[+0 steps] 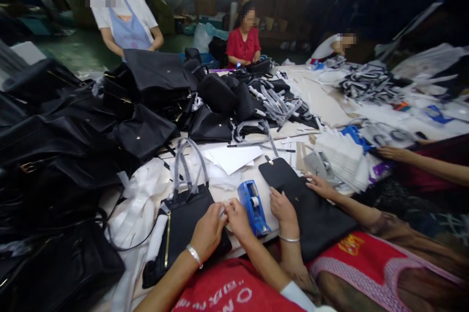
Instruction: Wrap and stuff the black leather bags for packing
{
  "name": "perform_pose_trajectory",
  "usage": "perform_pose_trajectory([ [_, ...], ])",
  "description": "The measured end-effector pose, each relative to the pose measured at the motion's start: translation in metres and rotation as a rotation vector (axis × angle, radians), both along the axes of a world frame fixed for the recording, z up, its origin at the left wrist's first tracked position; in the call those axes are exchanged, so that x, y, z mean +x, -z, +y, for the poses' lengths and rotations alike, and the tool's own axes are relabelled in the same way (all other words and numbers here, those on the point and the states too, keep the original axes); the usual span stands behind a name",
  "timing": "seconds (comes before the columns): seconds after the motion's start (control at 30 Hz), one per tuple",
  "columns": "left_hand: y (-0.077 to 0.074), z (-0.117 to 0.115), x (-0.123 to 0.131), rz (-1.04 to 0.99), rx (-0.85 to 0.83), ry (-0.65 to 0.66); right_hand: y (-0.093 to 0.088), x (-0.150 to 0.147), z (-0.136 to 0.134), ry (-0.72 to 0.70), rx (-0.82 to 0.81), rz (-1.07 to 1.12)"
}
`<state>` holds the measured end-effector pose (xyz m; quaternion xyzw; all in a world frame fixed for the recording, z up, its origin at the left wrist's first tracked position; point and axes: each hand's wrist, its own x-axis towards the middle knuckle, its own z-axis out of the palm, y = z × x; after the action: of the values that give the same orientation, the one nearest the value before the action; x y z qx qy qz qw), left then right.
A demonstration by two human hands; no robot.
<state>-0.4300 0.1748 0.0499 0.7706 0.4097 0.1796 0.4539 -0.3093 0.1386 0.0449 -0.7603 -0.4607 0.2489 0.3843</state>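
My left hand (pixel 208 231), with a silver bracelet at its wrist, and my right hand (pixel 237 218) meet fingertip to fingertip. Both are closed in a pinch; a small pale bit shows at the fingers, too small to name. Below them lies a black handbag (pixel 186 214) with a gold zipper and wrapped handles standing up. A roll of white wrapping (pixel 157 236) rests along its left side. Just right of my right hand stands a blue tape dispenser (pixel 259 221).
On my right, a co-worker's two hands lie on a black bag (pixel 318 214). A heap of black bags (pixel 73 141) fills the left. White paper sheets (pixel 234 158) lie ahead, and a grey tape dispenser (pixel 318 165) stands right. Other people work across the table (pixel 322 101).
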Motion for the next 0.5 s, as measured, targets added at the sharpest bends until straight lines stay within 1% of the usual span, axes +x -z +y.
perform_pose_trajectory([
  [0.07,0.003,0.003,-0.001,-0.206,-0.272,-0.102,0.002,-0.003,-0.001,0.009,-0.012,0.020],
  [0.13,0.008,0.006,0.000,-0.340,-0.517,-0.258,0.003,-0.004,-0.004,0.017,-0.007,0.026],
  [0.17,0.011,0.008,0.001,-0.378,-0.601,-0.322,0.004,-0.004,-0.005,0.011,-0.004,0.032],
  [0.2,0.014,0.009,0.001,-0.397,-0.659,-0.357,0.005,-0.004,-0.006,-0.007,-0.003,0.043],
  [0.3,0.016,0.013,0.000,-0.363,-0.718,-0.341,0.008,0.003,-0.013,-0.111,-0.030,0.097],
  [0.33,0.016,0.014,-0.001,-0.350,-0.716,-0.330,0.009,0.010,-0.018,-0.134,-0.047,0.093],
  [0.37,0.015,0.015,-0.002,-0.347,-0.710,-0.326,0.010,0.018,-0.025,-0.124,-0.065,0.056],
  [0.4,0.014,0.016,-0.003,-0.357,-0.706,-0.329,0.011,0.029,-0.034,-0.083,-0.089,-0.022],
  [0.5,0.011,0.018,-0.005,-0.402,-0.706,-0.347,0.016,0.064,-0.066,0.152,-0.199,-0.370],
])
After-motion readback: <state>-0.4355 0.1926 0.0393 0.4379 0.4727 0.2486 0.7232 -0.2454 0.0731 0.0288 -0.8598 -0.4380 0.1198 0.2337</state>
